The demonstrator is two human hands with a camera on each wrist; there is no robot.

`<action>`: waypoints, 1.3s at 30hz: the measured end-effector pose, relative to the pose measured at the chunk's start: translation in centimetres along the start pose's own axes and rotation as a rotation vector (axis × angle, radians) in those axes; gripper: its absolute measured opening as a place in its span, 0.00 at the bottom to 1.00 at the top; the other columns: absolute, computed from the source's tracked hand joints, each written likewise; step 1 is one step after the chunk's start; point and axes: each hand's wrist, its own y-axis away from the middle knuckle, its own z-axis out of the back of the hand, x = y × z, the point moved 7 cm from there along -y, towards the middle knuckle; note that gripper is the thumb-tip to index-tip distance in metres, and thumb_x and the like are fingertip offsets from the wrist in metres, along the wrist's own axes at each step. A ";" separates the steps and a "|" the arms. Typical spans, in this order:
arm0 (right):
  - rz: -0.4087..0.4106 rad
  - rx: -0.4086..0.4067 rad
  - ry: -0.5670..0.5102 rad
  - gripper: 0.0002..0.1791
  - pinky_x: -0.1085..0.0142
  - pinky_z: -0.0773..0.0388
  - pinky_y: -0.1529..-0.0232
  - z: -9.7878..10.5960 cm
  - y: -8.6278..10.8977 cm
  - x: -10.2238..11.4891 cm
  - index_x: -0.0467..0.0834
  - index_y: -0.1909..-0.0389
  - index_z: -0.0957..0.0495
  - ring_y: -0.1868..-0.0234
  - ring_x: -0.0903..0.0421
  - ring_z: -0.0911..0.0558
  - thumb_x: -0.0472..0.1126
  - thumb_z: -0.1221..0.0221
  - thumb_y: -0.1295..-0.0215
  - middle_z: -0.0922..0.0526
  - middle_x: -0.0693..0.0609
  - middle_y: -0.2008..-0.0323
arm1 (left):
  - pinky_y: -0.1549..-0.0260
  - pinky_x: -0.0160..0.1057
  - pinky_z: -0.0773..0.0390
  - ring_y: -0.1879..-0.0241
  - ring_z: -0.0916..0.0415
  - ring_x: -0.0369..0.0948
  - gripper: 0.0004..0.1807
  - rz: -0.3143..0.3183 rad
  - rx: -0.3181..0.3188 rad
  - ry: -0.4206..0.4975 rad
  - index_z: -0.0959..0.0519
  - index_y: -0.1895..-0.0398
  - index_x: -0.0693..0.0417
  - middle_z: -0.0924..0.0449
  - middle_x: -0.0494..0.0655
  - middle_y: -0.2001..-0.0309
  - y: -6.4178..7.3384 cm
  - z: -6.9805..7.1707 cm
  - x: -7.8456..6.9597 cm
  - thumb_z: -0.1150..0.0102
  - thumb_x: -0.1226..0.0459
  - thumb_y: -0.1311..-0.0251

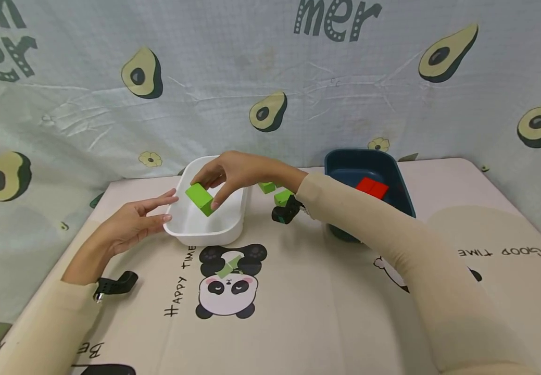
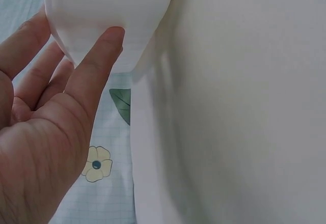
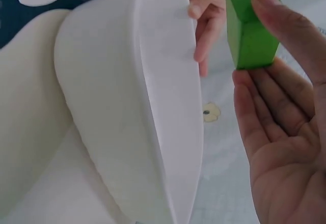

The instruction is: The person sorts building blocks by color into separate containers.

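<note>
My right hand [image 1: 234, 170] pinches an unplaced green block [image 1: 199, 198]; my extended left hand [image 1: 130, 225] touches the white tub [image 1: 209, 238]; more blocks [image 1: 281, 197] remain outside.

blks [image 1: 282, 197] btwn 2 bins [image 1: 223, 238]

The white bin [image 1: 214, 238] looks to me like smooth plastic, with a soft shine on its rim. The dark blue bin [image 1: 352, 159] seems to be plastic as well, smooth and more matt. The green block [image 1: 200, 199] has even, smooth faces with a light satin look; whether it is painted wood or plastic, I cannot tell. The hanging sheet [image 1: 214, 62] is thin and creased, with shiny streaks along its folds. The table cover [image 1: 307, 312] appears smooth and matt. Both sleeves [image 1: 420, 250] are of matt, soft-looking cloth, and the wrist mounts [image 1: 122, 283] resemble black plastic.
</note>
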 end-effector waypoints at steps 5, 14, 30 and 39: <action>-0.013 0.037 0.009 0.37 0.73 0.23 0.41 0.4 -0.5 -0.6 0.40 0.36 0.21 0.44 0.61 0.18 0.43 0.21 0.48 0.16 0.54 0.45 | 0.46 0.34 0.18 0.40 0.29 0.25 0.36 0.000 -0.002 0.000 0.40 0.24 0.64 0.63 0.46 0.17 0.1 -0.1 0.0 0.38 0.71 0.32; -0.028 0.044 -0.013 0.36 0.72 0.23 0.39 1.6 -1.2 -1.4 0.41 0.35 0.23 0.42 0.60 0.19 0.43 0.23 0.47 0.17 0.53 0.42 | 0.46 0.34 0.18 0.44 0.27 0.21 0.34 -0.011 0.011 0.012 0.38 0.24 0.62 0.64 0.47 0.17 0.0 -0.1 0.0 0.39 0.72 0.31; -0.104 0.089 -0.085 0.37 0.73 0.24 0.39 0.9 -3.9 -2.9 0.40 0.33 0.24 0.40 0.59 0.21 0.41 0.24 0.46 0.19 0.51 0.41 | 0.48 0.33 0.17 0.44 0.29 0.22 0.34 -0.001 0.001 -0.030 0.37 0.24 0.61 0.63 0.46 0.17 -0.3 0.4 -0.1 0.39 0.71 0.31; -0.141 0.105 -0.094 0.35 0.73 0.24 0.40 0.1 -4.9 -4.2 0.39 0.34 0.24 0.40 0.59 0.20 0.38 0.26 0.45 0.18 0.51 0.41 | 0.47 0.33 0.18 0.44 0.28 0.21 0.34 -0.005 0.011 -0.014 0.38 0.24 0.62 0.64 0.47 0.17 -0.1 0.1 0.1 0.39 0.71 0.31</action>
